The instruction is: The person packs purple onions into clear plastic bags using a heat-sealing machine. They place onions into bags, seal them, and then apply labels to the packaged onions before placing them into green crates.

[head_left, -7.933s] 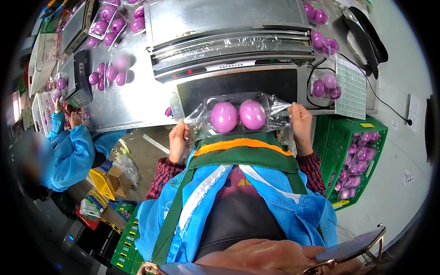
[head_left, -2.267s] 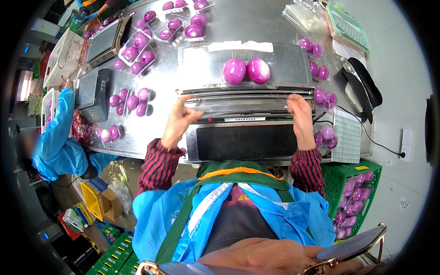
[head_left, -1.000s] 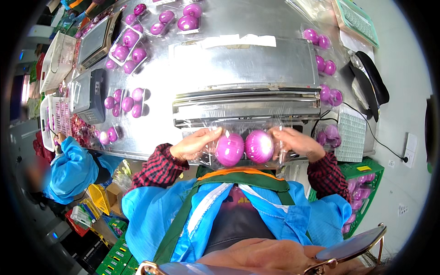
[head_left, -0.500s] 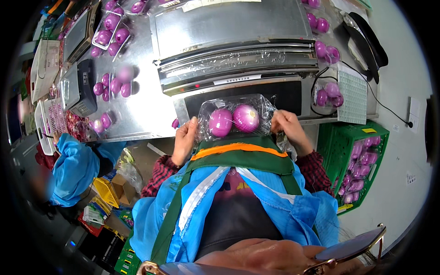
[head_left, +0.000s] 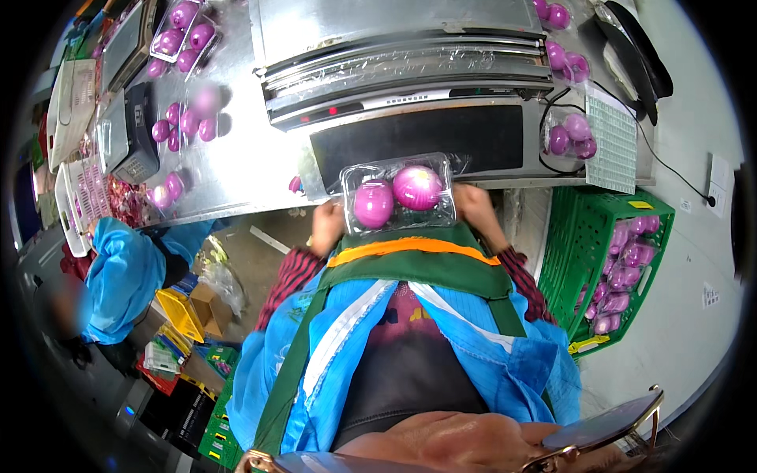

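Note:
Just in front of my apron, a clear plastic tray (head_left: 400,226) with two peeled purple onions (head_left: 417,188) rests between my hands, covered in cling film. My left hand (head_left: 326,227) grips the tray's left side, its fingers curled in and partly hidden under the edge. At the opposite side, my right hand (head_left: 476,211) is closed on the tray and film, with its fingertips tucked out of sight. Behind the tray lies the black plate (head_left: 418,142) of a film wrapping machine (head_left: 410,75).
Trays of onions (head_left: 569,134) line the table's right side beside a green mesh sheet (head_left: 611,142). A green crate (head_left: 568,260) of packed onions stands below at right. More onions (head_left: 189,122) and a scale (head_left: 130,142) sit left, near a co-worker in blue (head_left: 130,276).
Both hands have come closer to the tray's sides, and their fingers have gone under it. The film that stood out loosely around the tray now lies tighter over it.

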